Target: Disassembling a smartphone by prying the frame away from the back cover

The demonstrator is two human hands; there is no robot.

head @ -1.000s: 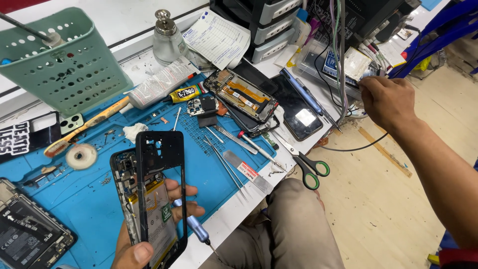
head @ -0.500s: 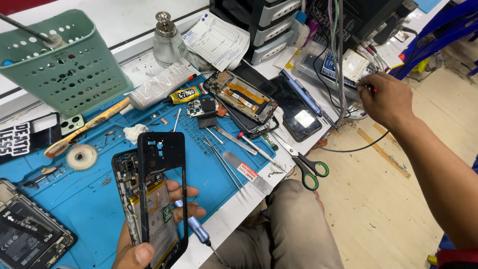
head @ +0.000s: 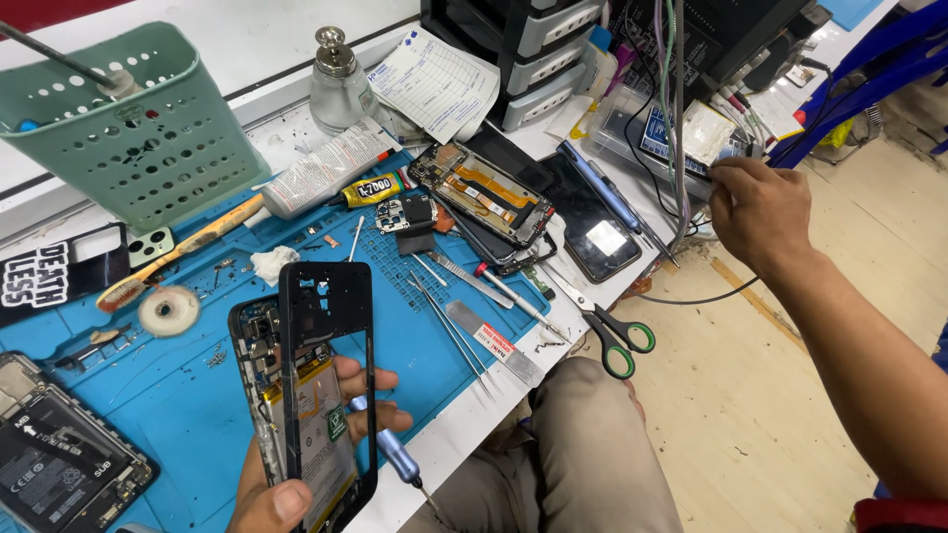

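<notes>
The left hand (head: 296,474) rises from the bottom edge, thumb on the front and fingers (head: 370,380) wrapped behind, grasping an opened phone (head: 306,415) together with its black frame (head: 326,326) and a small blue screwdriver (head: 395,454). The phone stands over the blue mat (head: 415,326) on the worktop, long axis running away from the person, camera end farthest. The right hand (head: 755,207) reaches out at full stretch to the cables (head: 676,118) at the worktop's far right, fingers pinched together at a small part that is too small to make out.
</notes>
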